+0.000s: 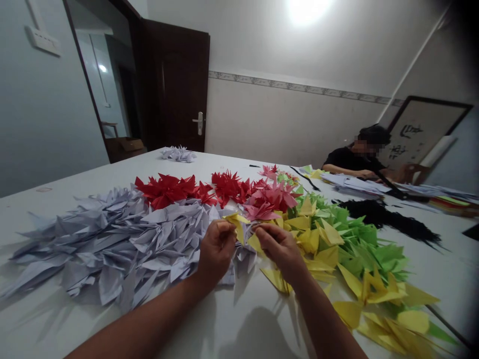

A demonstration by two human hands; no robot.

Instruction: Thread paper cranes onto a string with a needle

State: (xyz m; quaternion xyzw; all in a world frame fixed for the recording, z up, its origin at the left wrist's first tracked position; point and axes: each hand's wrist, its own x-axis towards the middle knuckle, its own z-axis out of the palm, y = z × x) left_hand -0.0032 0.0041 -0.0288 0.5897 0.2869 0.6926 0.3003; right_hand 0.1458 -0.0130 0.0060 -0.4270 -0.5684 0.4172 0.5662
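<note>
My left hand (217,249) is closed on a small yellow folded paper piece (238,225), with its petals sticking up past the fingers. Just to the right, my right hand (279,244) is pinched, thumb against fingertips; what is between them is too small to make out. Both hands are above the table's near middle. White folded paper pieces (112,249) lie in a large heap to the left. Yellow paper pieces (318,244) spread out to the right, beside a band of green ones (355,234). Behind the hands are red pieces (168,189) and pink ones (267,199).
A bundle of black strings (389,219) lies on the white table (239,319) at the right. Across the table sits another person (348,157) near stacked paper sheets (352,183). A small white paper cluster (177,153) rests at the far edge, before a dark door (175,85).
</note>
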